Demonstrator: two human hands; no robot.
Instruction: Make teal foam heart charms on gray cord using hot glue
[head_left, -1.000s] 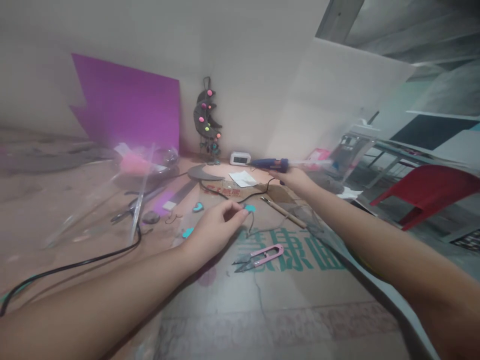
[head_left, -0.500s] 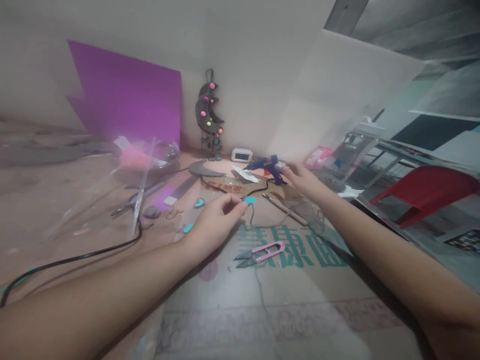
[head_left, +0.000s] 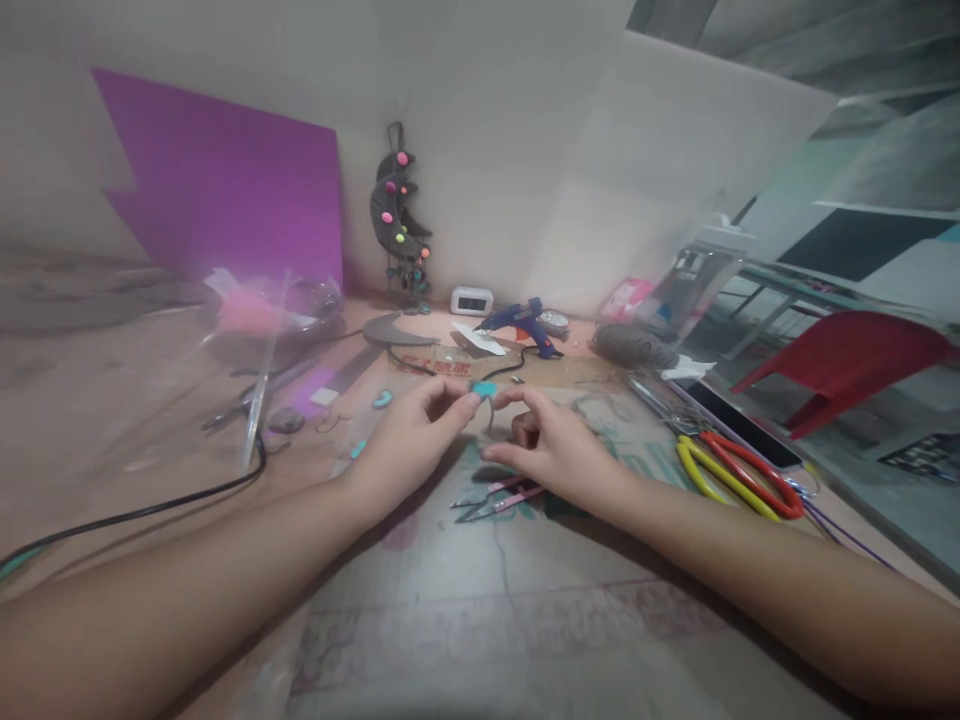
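Observation:
My left hand [head_left: 409, 445] pinches a small teal piece [head_left: 484, 389] between thumb and fingertips, with a thin dark thread hanging from it. My right hand [head_left: 555, 445] is close beside it, fingers curled, its fingertips almost touching the teal piece; whether it grips the piece or thread I cannot tell. Pink thread snips [head_left: 495, 497] lie on the cardboard just under my right hand. A blue glue gun [head_left: 521, 322] rests on its stand farther back, apart from both hands.
Cardboard sheet [head_left: 525, 620] covers the work surface. Yellow and red-handled pliers [head_left: 739, 480] lie at right, a black cord [head_left: 150, 510] at left. More teal pieces [head_left: 382, 399], a white clock [head_left: 471, 300], a dark moon ornament [head_left: 397, 225] and a purple board [head_left: 225, 190] stand behind.
My right hand let go of the glue gun, now standing at the back, and came in beside my left hand at the teal piece. The left hand stayed pinched on it.

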